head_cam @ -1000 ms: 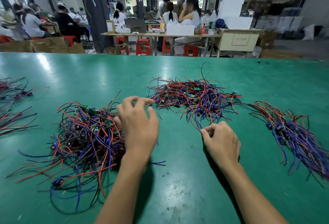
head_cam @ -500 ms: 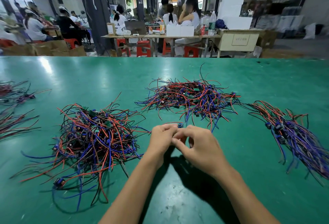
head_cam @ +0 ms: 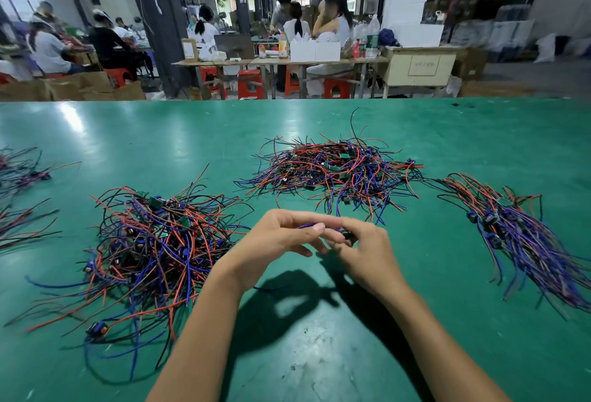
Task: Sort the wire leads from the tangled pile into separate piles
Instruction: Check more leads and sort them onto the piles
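- Two hands meet at the centre of the frame, held above the green table [head_cam: 415,321]: our left hand [head_cam: 281,241] and our right hand [head_cam: 367,257].
- Our left fingers curl inward, and the thumb and forefinger pinch a blue wire lead [head_cam: 308,225] at its end.
- Our right fingers curl round the other end of that lead, where a small dark part shows between the fingertips; how exactly they pinch it we cannot tell.
- One large tangled pile [head_cam: 153,241] of red, blue and black leads lies at the left of centre, just beside our left forearm.
- Another tangled heap [head_cam: 335,171] lies above our hands, at the upper middle of the table.
- At the right edge we see a straighter bundle [head_cam: 524,241], its leads running roughly parallel toward the lower right.
- Smaller bunches [head_cam: 22,197] lie at the far left edge, partly cut off.
- Beyond the table, across the upper frame, people sit at workbenches with red stools [head_cam: 251,83] under them.
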Motion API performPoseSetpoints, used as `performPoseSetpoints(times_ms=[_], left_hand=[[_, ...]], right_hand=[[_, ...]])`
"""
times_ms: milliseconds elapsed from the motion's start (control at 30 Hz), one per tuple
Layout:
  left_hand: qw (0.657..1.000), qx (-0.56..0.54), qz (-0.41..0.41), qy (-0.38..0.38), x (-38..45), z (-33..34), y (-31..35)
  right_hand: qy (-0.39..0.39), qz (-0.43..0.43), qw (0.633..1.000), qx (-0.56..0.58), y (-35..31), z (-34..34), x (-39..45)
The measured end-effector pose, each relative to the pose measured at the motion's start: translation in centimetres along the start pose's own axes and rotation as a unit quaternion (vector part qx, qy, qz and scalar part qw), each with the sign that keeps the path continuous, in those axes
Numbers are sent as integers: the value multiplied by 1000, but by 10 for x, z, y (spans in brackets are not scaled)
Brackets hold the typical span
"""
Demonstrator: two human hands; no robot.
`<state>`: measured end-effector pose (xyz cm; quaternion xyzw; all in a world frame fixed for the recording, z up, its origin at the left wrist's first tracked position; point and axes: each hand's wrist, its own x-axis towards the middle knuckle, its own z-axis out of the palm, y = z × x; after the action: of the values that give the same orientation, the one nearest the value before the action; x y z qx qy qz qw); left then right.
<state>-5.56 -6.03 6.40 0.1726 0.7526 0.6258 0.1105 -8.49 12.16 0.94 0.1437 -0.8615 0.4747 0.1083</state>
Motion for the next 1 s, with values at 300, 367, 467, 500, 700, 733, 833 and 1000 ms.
performPoseSetpoints(times_ms=[300, 367, 467, 500, 700, 733, 833, 1000], left_hand=[[979, -17, -97, 177, 16, 11, -8], [980, -39, -84, 177, 18, 18, -12], [990, -53, -38, 123, 19, 22, -10], [993, -41, -23, 112, 18, 24, -12], [985, 90, 3, 147, 17, 36, -20], [984, 89, 14, 151, 17, 36, -21], [984, 73, 45, 158, 19, 31, -21], [965, 144, 113, 189, 21, 25, -25]], right_hand=[[-41, 55, 929, 363, -7, -4, 5], [-51, 31, 927, 369, -9, -2, 3], [-40, 24, 929, 368, -11, 0, 2], [-32, 47, 922, 383, -13, 0, 3], [-17, 179, 921, 347, -14, 5, 2], [-29, 180, 925, 334, -12, 7, 0], [-75, 114, 953, 269, -9, 7, -3], [-126, 36, 981, 141, 2, 7, -4]])
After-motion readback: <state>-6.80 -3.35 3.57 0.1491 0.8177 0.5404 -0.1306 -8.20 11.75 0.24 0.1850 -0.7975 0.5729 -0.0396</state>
